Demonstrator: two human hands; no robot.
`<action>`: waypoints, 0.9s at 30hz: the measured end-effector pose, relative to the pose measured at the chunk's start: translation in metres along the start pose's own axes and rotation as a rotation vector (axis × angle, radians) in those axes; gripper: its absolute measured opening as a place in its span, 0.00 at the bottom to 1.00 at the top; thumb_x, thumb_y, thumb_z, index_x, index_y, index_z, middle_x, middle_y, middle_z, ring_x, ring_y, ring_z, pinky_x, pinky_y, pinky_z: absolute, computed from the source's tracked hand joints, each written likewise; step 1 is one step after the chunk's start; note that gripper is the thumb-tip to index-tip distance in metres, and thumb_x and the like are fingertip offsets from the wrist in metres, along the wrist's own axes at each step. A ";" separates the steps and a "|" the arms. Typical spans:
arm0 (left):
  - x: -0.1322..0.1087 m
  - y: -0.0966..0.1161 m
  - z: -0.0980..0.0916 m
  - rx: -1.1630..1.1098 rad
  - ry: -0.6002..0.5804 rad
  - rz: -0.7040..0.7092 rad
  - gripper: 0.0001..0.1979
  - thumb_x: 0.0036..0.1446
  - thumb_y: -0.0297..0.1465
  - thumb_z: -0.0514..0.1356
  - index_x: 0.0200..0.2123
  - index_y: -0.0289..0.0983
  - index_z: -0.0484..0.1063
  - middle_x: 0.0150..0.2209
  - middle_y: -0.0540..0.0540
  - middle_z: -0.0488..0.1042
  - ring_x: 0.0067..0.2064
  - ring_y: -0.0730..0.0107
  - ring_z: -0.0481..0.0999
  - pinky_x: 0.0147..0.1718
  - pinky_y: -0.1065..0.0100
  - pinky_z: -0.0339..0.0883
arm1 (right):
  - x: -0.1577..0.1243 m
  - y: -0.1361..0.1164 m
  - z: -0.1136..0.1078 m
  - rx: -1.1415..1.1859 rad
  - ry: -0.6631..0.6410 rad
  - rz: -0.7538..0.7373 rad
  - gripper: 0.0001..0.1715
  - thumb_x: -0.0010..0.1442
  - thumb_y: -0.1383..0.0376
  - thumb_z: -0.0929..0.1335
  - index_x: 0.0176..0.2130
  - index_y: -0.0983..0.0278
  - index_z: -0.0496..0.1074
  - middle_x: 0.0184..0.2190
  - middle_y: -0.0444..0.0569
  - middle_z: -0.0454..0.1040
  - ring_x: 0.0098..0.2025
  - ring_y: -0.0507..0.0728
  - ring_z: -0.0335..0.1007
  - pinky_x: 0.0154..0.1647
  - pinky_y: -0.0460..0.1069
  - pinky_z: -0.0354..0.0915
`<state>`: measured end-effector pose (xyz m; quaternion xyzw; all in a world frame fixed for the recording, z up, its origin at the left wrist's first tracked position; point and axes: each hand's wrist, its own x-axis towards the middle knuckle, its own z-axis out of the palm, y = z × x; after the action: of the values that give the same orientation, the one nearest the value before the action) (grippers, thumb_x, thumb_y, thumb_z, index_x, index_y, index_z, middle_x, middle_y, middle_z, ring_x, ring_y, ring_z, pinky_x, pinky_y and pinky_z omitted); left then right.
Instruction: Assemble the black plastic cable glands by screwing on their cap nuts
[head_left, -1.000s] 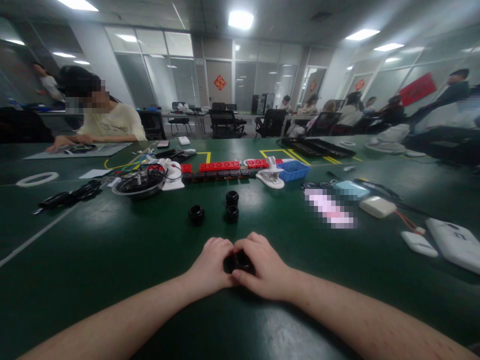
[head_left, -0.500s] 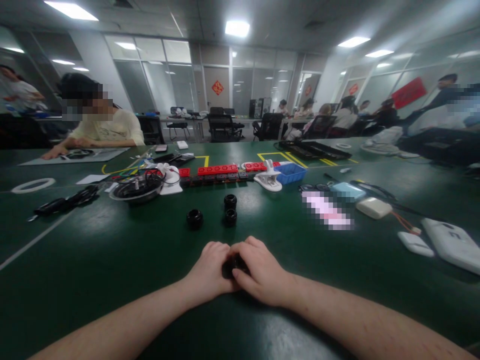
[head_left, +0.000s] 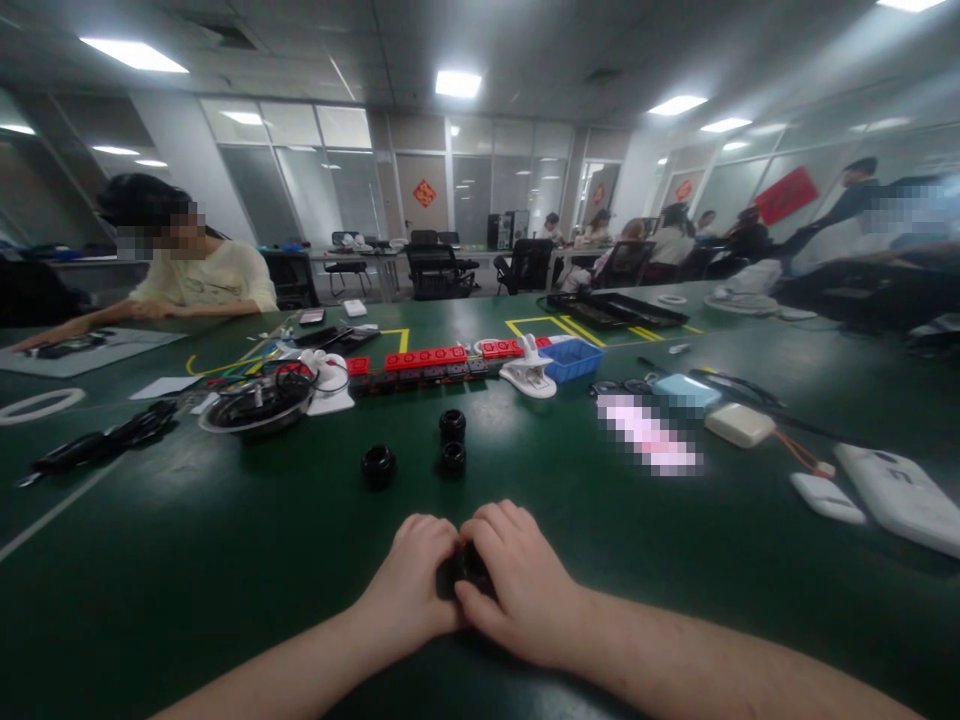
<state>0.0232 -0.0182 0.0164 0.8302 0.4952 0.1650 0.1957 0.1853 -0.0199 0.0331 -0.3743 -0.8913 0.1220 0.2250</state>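
Observation:
Close together in the lower middle of the head view, both hands have their fingers curled inward. My right hand (head_left: 521,590) is wrapped around a glossy black round part (head_left: 474,568), which is mostly covered by its fingers. My left hand (head_left: 411,575) is closed against dark material on the other side; whether this is the same part or a second one I cannot tell. Just beyond the hands stand three similar hollow black parts: one at the left (head_left: 378,465), one at the back right (head_left: 452,424) and one in front of that (head_left: 453,458).
Farther back on the green table are a bowl of cables (head_left: 259,400), red and black blocks (head_left: 425,358), a white clip (head_left: 529,370) and a blue bin (head_left: 571,358). A white power bank (head_left: 900,495) lies right. Across the table sits a person (head_left: 199,275).
The view has tipped up and shifted slightly right, so the table things appear lower and farther left. Both hands stay together around the dark part, with only a slight shift of the fingers.

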 end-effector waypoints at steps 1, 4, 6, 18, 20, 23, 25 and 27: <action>0.000 0.000 0.001 0.002 0.003 -0.003 0.09 0.40 0.32 0.59 0.28 0.38 0.64 0.29 0.50 0.65 0.34 0.65 0.64 0.38 0.63 0.57 | 0.000 0.000 0.000 0.007 -0.008 -0.002 0.12 0.50 0.62 0.65 0.36 0.64 0.63 0.35 0.48 0.63 0.37 0.57 0.55 0.39 0.53 0.55; 0.001 -0.001 0.003 0.011 0.012 -0.008 0.08 0.39 0.31 0.59 0.26 0.38 0.63 0.28 0.50 0.64 0.33 0.65 0.63 0.37 0.64 0.57 | 0.002 0.002 -0.001 0.031 -0.025 -0.010 0.13 0.50 0.62 0.64 0.36 0.64 0.63 0.34 0.48 0.64 0.37 0.57 0.55 0.39 0.52 0.55; 0.001 -0.002 0.004 0.011 0.013 -0.010 0.09 0.38 0.31 0.59 0.26 0.38 0.62 0.28 0.51 0.64 0.33 0.65 0.63 0.37 0.64 0.57 | 0.002 0.003 -0.001 0.053 -0.016 -0.016 0.13 0.49 0.61 0.64 0.36 0.64 0.64 0.34 0.48 0.65 0.37 0.57 0.56 0.39 0.53 0.55; 0.000 -0.006 0.007 0.008 0.055 0.005 0.06 0.40 0.29 0.58 0.24 0.38 0.62 0.28 0.51 0.65 0.34 0.66 0.64 0.39 0.63 0.57 | 0.004 -0.004 -0.003 -0.029 0.008 -0.249 0.14 0.47 0.60 0.62 0.34 0.65 0.64 0.29 0.48 0.68 0.32 0.56 0.55 0.33 0.52 0.52; 0.000 -0.007 0.008 -0.002 0.054 0.029 0.04 0.42 0.29 0.57 0.24 0.38 0.62 0.28 0.51 0.65 0.33 0.67 0.64 0.39 0.63 0.56 | 0.003 -0.007 -0.002 -0.075 -0.005 -0.311 0.13 0.47 0.59 0.63 0.33 0.65 0.64 0.29 0.47 0.68 0.31 0.55 0.55 0.32 0.51 0.51; -0.001 -0.008 0.007 -0.008 0.042 0.055 0.04 0.42 0.30 0.58 0.25 0.38 0.64 0.28 0.51 0.65 0.33 0.67 0.64 0.38 0.63 0.56 | 0.000 -0.011 0.000 -0.099 -0.018 -0.376 0.13 0.47 0.58 0.64 0.31 0.65 0.65 0.27 0.46 0.68 0.31 0.54 0.55 0.31 0.51 0.51; -0.001 -0.007 0.005 -0.005 0.031 0.057 0.05 0.42 0.30 0.58 0.26 0.38 0.64 0.28 0.51 0.65 0.33 0.67 0.64 0.38 0.63 0.56 | -0.002 -0.012 0.001 -0.099 -0.021 -0.391 0.12 0.49 0.58 0.62 0.31 0.64 0.65 0.26 0.46 0.67 0.31 0.55 0.56 0.31 0.51 0.51; -0.001 -0.006 0.004 0.002 0.034 0.042 0.04 0.42 0.29 0.57 0.26 0.38 0.64 0.28 0.51 0.65 0.33 0.67 0.64 0.38 0.64 0.57 | -0.003 -0.011 0.002 -0.089 -0.017 -0.403 0.13 0.50 0.59 0.61 0.32 0.64 0.66 0.25 0.46 0.67 0.31 0.55 0.56 0.31 0.51 0.51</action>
<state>0.0196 -0.0175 0.0101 0.8378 0.4809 0.1826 0.1829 0.1796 -0.0303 0.0349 -0.1969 -0.9545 0.0384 0.2206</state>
